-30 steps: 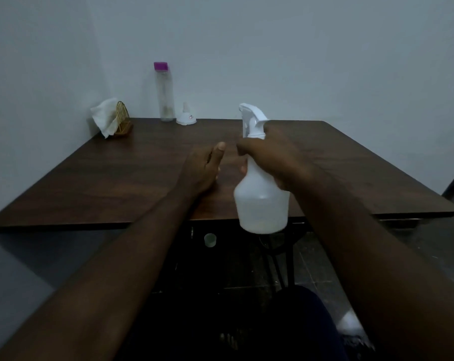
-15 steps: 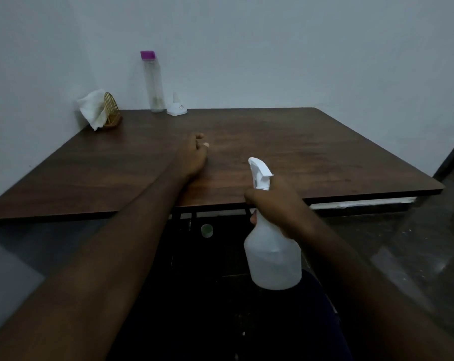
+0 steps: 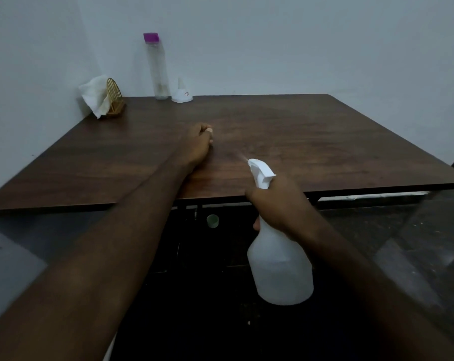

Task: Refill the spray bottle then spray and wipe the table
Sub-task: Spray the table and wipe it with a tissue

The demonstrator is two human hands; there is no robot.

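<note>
Presently the spray bottle [image 3: 280, 269] is held in the air just off the near edge of the table [image 3: 325, 142], its body below the level of the tabletop and its white trigger head [image 3: 261, 171] tilted up and forward over the wood. The right hand [image 3: 278, 204] is wrapped round the neck directly under the head. A faint streak of mist is seen leaving the nozzle, so the spraying step is judged to be in hand; wiping is not yet done

The left hand [image 3: 198, 144] is laid on the tabletop with fingers curled under. Nothing is seen in it

Handling notes: the body is translucent thin plastic, judged to give under a hard squeeze. The liquid level cannot be read clearly. Weight is judged modest but carried low, so the bottle will swing from a neck grip. The neck is the stiffest and narrowest part and is best taken there, a finger left free for the trigger. Drips may make the plastic slippery

Tissue [image 3: 94, 96] for wiping is noted in a holder [image 3: 115, 100] at the far left corner, near a tall clear bottle [image 3: 156, 66] and a funnel [image 3: 182, 94]
</note>
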